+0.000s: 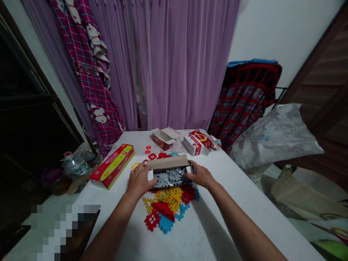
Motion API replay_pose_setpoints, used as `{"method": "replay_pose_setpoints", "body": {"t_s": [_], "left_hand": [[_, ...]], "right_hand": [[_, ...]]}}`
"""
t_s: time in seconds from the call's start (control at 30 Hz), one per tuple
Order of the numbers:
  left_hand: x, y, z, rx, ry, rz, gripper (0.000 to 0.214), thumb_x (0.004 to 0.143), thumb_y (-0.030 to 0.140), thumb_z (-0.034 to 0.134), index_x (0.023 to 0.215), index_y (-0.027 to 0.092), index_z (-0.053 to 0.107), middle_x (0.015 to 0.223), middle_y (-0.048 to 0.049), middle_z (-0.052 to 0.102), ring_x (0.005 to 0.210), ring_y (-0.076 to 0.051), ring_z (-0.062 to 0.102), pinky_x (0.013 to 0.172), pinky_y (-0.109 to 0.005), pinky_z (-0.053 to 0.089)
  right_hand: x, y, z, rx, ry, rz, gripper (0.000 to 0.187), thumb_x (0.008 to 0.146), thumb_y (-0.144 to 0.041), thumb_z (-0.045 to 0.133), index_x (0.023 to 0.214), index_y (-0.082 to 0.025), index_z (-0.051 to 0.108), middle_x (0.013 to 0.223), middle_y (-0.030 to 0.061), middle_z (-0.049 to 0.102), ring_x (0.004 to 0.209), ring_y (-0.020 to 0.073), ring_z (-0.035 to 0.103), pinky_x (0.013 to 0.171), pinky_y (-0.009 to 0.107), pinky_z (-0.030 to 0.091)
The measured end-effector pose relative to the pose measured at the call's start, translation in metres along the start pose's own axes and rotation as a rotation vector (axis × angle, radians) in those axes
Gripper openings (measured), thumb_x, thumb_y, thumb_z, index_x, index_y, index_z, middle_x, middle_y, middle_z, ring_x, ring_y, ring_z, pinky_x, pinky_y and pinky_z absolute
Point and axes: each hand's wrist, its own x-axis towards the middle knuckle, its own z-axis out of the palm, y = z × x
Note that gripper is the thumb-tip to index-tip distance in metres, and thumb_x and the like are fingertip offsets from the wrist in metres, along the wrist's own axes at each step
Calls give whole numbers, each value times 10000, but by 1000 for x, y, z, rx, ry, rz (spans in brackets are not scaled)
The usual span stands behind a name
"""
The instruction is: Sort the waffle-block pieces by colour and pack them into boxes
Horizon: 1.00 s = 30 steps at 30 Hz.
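Note:
An open cardboard box (168, 163) with its flap raised is in front of me on the table. Grey notched pieces (170, 177) lie inside it. My left hand (139, 180) grips the left end of this box, thumb over the near edge. At the opposite end, my right hand (201, 174) holds the box with its thumb by the grey pieces. Just on the near side are yellow toothed pieces (174, 197), a red gear-like piece (152, 220) and a blue one (165, 224). The box covers part of the pile.
A red and yellow box (112, 166) lies at the table's left. Toward the back stand an open red box (163, 139) and a white and red box (193, 145). Two small red discs (148, 149) are nearby. A plastic bag (272, 136) hangs beyond the right edge.

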Motion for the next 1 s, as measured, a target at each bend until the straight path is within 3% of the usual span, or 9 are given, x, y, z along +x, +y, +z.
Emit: {"method": "replay_pose_setpoints", "body": {"t_s": [0.07,0.23,0.33,0.5,0.6,0.73,0.87,1.0], "left_hand": [[5,-2,-10,0,-65,14,478,794,430,587,1205,189,627,1250,-130,558,1158,-285,543,1000,-398,412],[23,-26,-32,-120,-343,59,525,756,295,540,1262,178,612,1242,-90,610,1134,-228,588,985,-275,435],[30,-42,-38,-188,-438,64,519,727,233,528,1236,213,629,1271,-43,630,1140,-200,597,979,-246,440],[33,-64,-34,-276,-408,116,518,718,258,581,1232,220,631,1249,-40,654,1112,-203,613,958,-275,464],[31,-74,-32,-291,-329,196,505,697,302,661,1200,256,657,1223,-34,654,1136,-212,596,983,-296,448],[24,-74,-34,-128,-233,244,447,737,392,681,1178,320,684,1056,-48,654,1025,-229,619,912,-315,466],[17,-60,-38,74,-272,212,339,845,408,579,1153,339,703,927,-76,655,910,-262,645,824,-347,483],[16,-44,-39,204,-272,157,309,860,401,568,1114,315,722,1019,-129,646,932,-307,655,806,-401,493]], "right_hand": [[3,0,-7,38,-83,-8,712,730,-329,661,1400,-159,491,1186,150,674,1043,298,636,881,393,481],[13,11,-23,174,-245,-49,473,813,-186,494,1268,-155,620,997,74,736,727,158,675,620,257,531],[16,20,-23,190,-270,-91,438,783,-118,496,1177,-157,682,955,47,744,706,132,666,627,232,524],[14,24,-20,110,-173,-180,450,736,-101,560,1137,-227,718,1121,51,703,925,188,651,853,307,497],[8,16,-25,-117,-80,-251,392,767,-172,603,1121,-285,729,1165,78,657,1017,225,623,873,326,470],[-1,-4,-30,-398,-49,-207,339,817,-241,596,1116,-330,728,1024,101,693,902,245,670,776,334,481],[-2,-17,-27,-360,-100,-153,363,832,-236,573,1165,-299,705,823,90,736,807,254,700,747,358,495],[5,-19,-22,-246,-223,-79,410,857,-209,503,1231,-256,665,540,11,674,506,174,665,629,296,516]]}}
